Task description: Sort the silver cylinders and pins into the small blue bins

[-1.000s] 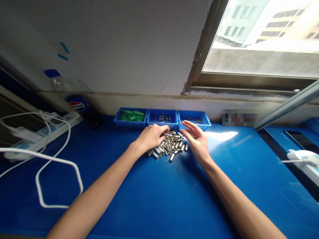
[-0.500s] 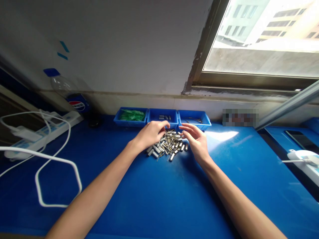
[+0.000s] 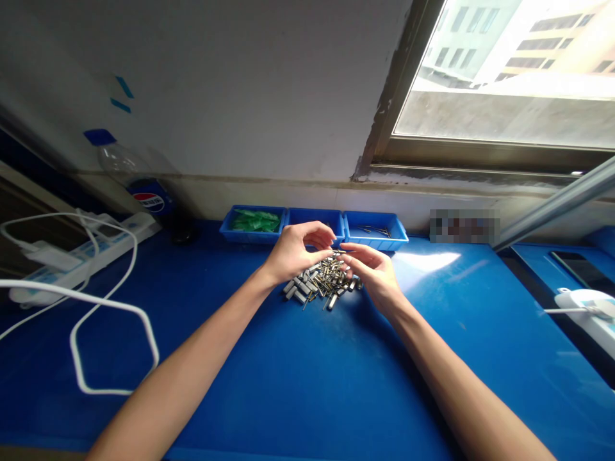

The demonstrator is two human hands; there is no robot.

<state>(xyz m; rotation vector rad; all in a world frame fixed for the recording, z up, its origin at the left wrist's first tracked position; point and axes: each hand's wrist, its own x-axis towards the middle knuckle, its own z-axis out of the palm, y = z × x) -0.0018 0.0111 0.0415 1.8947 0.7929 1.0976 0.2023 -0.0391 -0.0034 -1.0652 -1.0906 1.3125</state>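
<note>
My left hand [image 3: 300,251] is over the left side of a pile of small metal parts [image 3: 329,278]. Its fingers curve with a gap between them and the thumb, and I make out nothing held there. Facing it, my right hand [image 3: 375,269] pinches a thin metal pin [image 3: 343,251] between thumb and fingers, close to the left thumb tip. The pile mixes short silvery blocks with slim brass-coloured and dark pins. Behind the hands stands a row of blue bins: one with green packets [image 3: 254,221], a middle bin [image 3: 298,216] partly covered by my left hand, and one with thin rods [image 3: 377,230].
A cola bottle [image 3: 144,186] stands by the wall at the left. White power strips [image 3: 62,269] and a looping white cable [image 3: 148,339] lie on the blue table [image 3: 288,384]. To the right are a phone [image 3: 579,266], another power strip [image 3: 589,314] and a slanted metal bar [image 3: 557,198].
My left hand has moved right and its thumb and fingers have spread. My right hand has shifted slightly left, so the fingertips nearly meet above the pile. A pin now shows between them.
</note>
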